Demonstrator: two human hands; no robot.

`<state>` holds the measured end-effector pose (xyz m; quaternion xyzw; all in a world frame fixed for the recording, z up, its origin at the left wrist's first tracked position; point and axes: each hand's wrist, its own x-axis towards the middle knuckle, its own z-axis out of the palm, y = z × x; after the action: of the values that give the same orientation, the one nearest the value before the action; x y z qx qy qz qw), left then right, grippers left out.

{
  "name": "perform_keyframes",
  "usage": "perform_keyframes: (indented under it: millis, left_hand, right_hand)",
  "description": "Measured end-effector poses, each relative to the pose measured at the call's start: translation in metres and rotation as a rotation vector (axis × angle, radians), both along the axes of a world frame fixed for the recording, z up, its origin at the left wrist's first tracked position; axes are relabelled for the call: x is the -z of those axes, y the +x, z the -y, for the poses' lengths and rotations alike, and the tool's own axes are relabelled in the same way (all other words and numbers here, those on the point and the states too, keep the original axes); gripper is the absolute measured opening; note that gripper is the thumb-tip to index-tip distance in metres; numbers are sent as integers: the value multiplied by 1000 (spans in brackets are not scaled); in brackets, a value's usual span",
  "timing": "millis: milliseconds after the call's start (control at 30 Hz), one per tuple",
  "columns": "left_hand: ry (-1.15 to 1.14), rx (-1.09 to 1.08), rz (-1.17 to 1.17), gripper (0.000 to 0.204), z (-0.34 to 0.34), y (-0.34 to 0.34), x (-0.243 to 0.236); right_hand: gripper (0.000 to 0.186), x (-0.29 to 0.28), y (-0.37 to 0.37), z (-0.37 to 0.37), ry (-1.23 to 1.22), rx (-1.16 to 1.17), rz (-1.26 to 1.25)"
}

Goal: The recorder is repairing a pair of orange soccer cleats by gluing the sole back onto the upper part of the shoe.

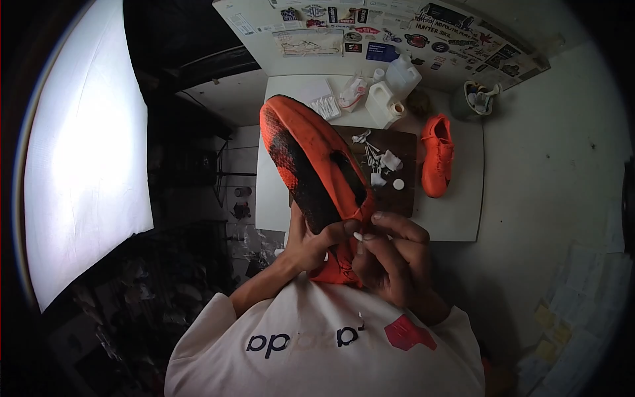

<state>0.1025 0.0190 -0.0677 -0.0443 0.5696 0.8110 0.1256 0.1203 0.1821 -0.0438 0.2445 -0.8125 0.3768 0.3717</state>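
An orange and black sports shoe is held up close to my chest, its toe pointing away to the far left. My left hand is closed around its heel end, thumb near the collar. At the right side of that end, my right hand pinches what looks like a cotton swab, whose white tip shows between the fingers against the shoe. Most of the swab is hidden by the fingers. Beyond, on a dark board, lie several used swabs and crumpled white wads beside a round white cap.
A matching orange shoe stands on the white table to the right. At the back are a box of swabs, an uncapped white jug, a translucent bottle and a container of tools. A bright panel glows at left.
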Motion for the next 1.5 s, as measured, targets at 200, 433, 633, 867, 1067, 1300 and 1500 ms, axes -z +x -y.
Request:
perform_keyframes:
  millis: [200, 433, 633, 867, 1067, 1300, 1500]
  left_hand:
    - [56, 22, 3, 69, 4, 5, 11]
    - [-22, 65, 71, 82, 4, 10, 16]
    - [4, 47, 84, 81, 6, 12, 17]
    - [-4, 60, 37, 80, 4, 9, 12]
    - [-44, 67, 76, 80, 3, 10, 9]
    - [54, -23, 40, 50, -1, 10, 11]
    - [65, 2, 55, 50, 1, 8, 9]
  right_hand:
    - [20, 4, 1, -1, -54, -12, 55]
    - [20, 8, 1, -1, -52, -2, 87]
    - [16, 4, 0, 0, 22, -11, 79]
    - [16, 2, -1, 1, 57, 17, 53]
    - [16, -1, -1, 1, 114, 23, 57]
    - [16, -2, -3, 1, 119, 32, 36]
    - [17, -4, -6, 2, 139, 44, 14]
